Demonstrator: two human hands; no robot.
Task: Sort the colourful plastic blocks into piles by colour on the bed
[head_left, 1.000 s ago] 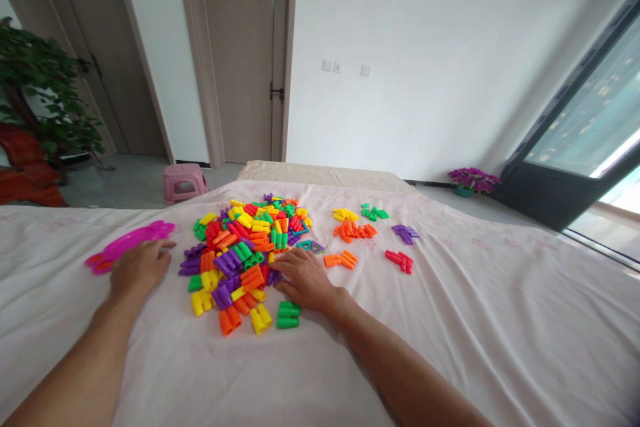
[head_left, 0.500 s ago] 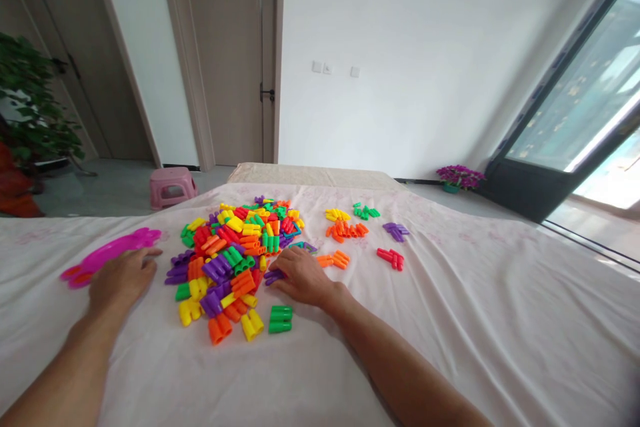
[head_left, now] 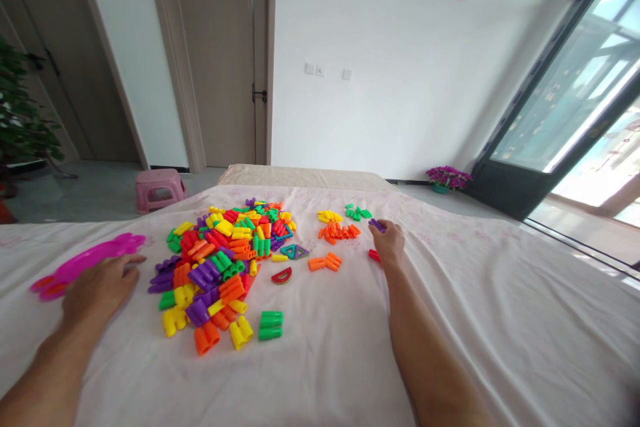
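Observation:
My right hand [head_left: 389, 243] pinches a purple piece [head_left: 377, 225] over the right side of the cloth, covering part of a red piece [head_left: 374, 255]. To its left lie small groups of green [head_left: 359, 214], yellow [head_left: 330, 216] and orange pieces [head_left: 341, 231], with more orange ones [head_left: 326, 262] nearer me. My left hand [head_left: 103, 280] rests with fingers apart against a magenta tray [head_left: 90, 257]. Between the hands is a large mixed heap of coloured plastic pieces [head_left: 220, 247]. A red slice-shaped piece [head_left: 282, 275] and a green piece [head_left: 271, 325] lie beside the heap.
A pale cloth [head_left: 330, 360] covers the table. Beyond it stand a pink stool [head_left: 159, 191] at the left and a pot of magenta flowers [head_left: 448, 178] at the right. Leafy plants [head_left: 25, 107] are at the far left.
My right hand has moved from the heap's right edge to the right with the purple piece, uncovering the red slice-shaped piece. The view has shifted slightly; my left hand stays by the tray.

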